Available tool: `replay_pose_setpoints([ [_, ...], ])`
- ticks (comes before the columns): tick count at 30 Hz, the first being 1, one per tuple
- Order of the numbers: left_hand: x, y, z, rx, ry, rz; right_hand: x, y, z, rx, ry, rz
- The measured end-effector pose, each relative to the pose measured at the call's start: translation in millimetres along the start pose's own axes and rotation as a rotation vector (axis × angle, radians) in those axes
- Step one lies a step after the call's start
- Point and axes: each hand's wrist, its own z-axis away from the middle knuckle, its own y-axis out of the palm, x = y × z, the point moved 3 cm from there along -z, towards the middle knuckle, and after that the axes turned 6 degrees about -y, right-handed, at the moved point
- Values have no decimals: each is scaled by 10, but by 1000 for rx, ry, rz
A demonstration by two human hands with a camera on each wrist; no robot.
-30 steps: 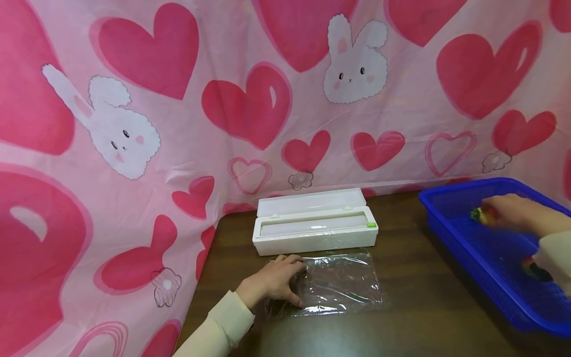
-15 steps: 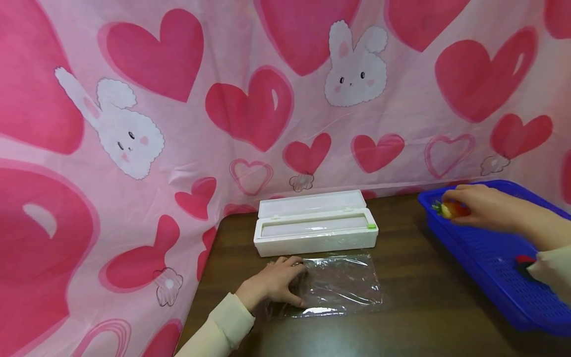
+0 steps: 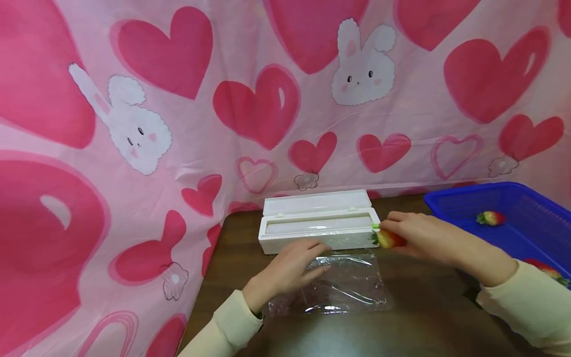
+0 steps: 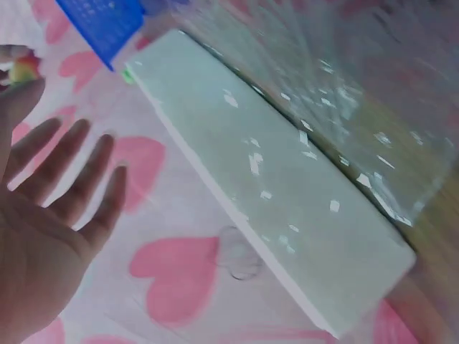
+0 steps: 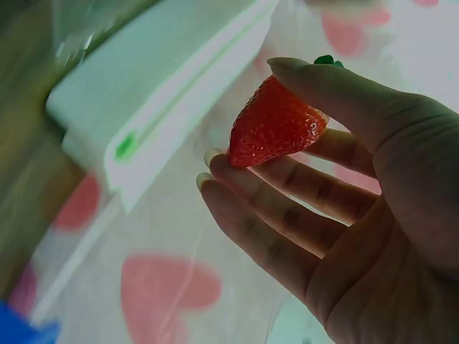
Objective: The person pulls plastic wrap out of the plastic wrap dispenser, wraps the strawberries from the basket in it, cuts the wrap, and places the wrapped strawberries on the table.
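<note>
My right hand [image 3: 430,238] pinches a red and yellow strawberry [image 3: 390,240] with green leaves, beside the right end of a white cling film box [image 3: 318,243]. In the right wrist view the thumb and fingers press the strawberry [image 5: 276,123] from both sides. A clear, shiny sheet of cling film [image 3: 345,285] lies on the table in front of the box. Over the sheet's left part hovers my left hand [image 3: 287,267], holding nothing. Its fingers [image 4: 68,161] are spread and nearly straight in the left wrist view.
On the right stands a blue plastic basket [image 3: 459,213] holding a strawberry [image 3: 491,217] at the back and another red fruit [image 3: 544,269] near the sleeve. The box's lid [image 3: 316,202] is raised, with a roll [image 3: 318,226] inside. A pink heart-print cloth [image 3: 267,109] hangs behind the brown table [image 3: 428,327].
My right hand has brought the strawberry left, out of the basket to the box's right end. My left hand, earlier resting on the film's left edge, has lifted and shifted slightly right.
</note>
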Motion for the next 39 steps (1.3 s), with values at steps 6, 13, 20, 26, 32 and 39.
replay_pose_setpoints([
  [6,-186,-36,-87,-111,76,-3,280,241,-244,41,-52,-52],
  [13,-191,15,-64,-83,62,21,425,364,-327,16,-93,-69],
  [20,-172,35,-48,-82,58,60,473,440,-390,-40,-143,-67],
  [26,-138,56,-19,-70,33,53,525,510,-444,-44,-157,-71],
  [32,-71,77,35,6,-53,39,510,613,-469,-31,-161,-140],
  [39,30,158,97,77,-113,-1,431,866,-494,-5,-163,-263],
])
